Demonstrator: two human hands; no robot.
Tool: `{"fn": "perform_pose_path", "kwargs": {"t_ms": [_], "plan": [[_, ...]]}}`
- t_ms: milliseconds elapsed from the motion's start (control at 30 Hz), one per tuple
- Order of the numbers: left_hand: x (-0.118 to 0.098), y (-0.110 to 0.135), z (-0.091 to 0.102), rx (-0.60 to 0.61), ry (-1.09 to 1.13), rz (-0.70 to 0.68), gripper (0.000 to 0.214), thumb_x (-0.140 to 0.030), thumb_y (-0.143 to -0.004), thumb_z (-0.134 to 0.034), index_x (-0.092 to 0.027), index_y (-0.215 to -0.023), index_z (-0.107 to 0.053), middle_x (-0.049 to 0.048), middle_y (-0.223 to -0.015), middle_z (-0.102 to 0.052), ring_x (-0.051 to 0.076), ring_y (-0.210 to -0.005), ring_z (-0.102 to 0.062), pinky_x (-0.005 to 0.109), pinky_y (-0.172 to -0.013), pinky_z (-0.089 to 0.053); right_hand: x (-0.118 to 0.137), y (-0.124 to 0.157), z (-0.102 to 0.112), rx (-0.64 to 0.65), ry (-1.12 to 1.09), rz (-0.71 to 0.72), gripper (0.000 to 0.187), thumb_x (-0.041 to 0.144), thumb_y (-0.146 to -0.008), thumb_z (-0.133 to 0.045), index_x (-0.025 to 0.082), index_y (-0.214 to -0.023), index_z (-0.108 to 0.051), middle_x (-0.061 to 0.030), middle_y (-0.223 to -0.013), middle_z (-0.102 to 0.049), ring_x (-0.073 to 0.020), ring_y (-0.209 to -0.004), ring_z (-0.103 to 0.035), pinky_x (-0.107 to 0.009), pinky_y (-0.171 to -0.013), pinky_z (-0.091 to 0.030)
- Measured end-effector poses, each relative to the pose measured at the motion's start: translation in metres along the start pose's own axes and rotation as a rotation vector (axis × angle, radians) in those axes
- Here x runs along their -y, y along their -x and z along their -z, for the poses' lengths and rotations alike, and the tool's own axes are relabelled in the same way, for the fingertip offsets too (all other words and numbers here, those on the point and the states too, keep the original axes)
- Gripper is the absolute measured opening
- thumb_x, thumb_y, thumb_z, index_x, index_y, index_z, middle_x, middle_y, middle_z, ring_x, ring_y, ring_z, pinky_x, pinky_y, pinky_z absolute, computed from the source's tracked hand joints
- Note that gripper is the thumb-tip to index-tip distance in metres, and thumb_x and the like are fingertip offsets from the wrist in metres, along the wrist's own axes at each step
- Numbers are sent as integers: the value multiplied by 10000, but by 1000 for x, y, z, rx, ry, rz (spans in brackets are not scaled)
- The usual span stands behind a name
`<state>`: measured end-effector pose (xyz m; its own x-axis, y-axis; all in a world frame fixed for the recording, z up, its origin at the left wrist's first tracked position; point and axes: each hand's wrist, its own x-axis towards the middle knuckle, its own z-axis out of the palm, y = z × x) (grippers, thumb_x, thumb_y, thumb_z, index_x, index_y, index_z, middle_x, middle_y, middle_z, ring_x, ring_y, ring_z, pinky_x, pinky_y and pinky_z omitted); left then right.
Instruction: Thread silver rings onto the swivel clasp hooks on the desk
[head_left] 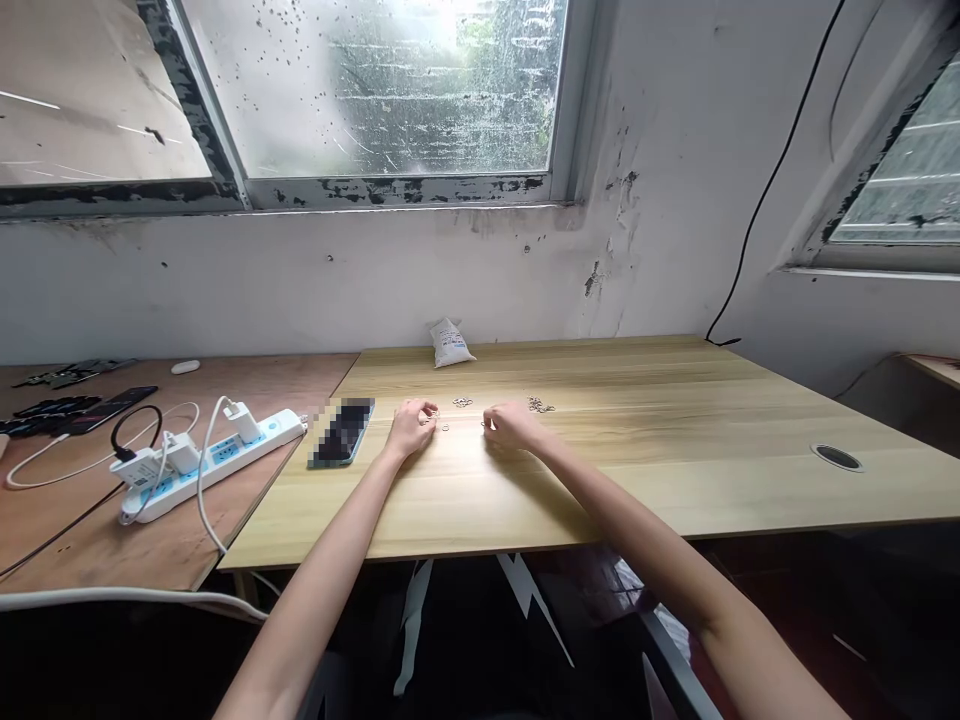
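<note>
My left hand (411, 428) rests on the light wooden table, fingers curved and thumb a little apart. Tiny metal rings lie by its fingertips, including a loose ring (445, 428) just to the right. My right hand (511, 425) is closed in a pinch, palm down above the tabletop. A small shiny bit shows at its fingertips, too small to name. Between the hands and slightly farther back is a small group of metal rings (463, 402). Another heap of rings (540, 405) lies beyond my right wrist.
A phone (342, 432) lies left of my left hand. A white packet (451, 343) sits near the wall. On the adjoining brown table (90, 540) are a power strip (217, 462) with plugs, cables and dark phones. A cable hole (837, 458) is at right.
</note>
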<state>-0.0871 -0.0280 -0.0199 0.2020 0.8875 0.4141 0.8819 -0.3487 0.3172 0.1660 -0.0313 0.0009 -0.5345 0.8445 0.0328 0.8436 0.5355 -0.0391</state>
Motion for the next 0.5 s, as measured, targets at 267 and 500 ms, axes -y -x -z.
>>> {"fn": "perform_pose_path", "kwargs": {"t_ms": [267,500], "plan": [[1,3,11,54,-18,-59,305,-353,-933,-571,-158,-1166,-591,96,-1211,-596,218,-1072,-595,445,-927,-507,-14,9,-14,-122,-231,-1,326,346,-945,-577,171,-1220,-570,-89,-1223,-594,-209,-1026,-618,-419,-865,-537],[-18,3,1,86,56,-141,151,-324,-860,-629,-230,-814,-737,58,-975,-678,245,-1018,-572,444,-972,-364,-10,6,-20,-202,-358,3,323,346,-946,-576,170,-1217,-572,-88,-1218,-596,-207,-1020,-620,-416,-861,-539]]}}
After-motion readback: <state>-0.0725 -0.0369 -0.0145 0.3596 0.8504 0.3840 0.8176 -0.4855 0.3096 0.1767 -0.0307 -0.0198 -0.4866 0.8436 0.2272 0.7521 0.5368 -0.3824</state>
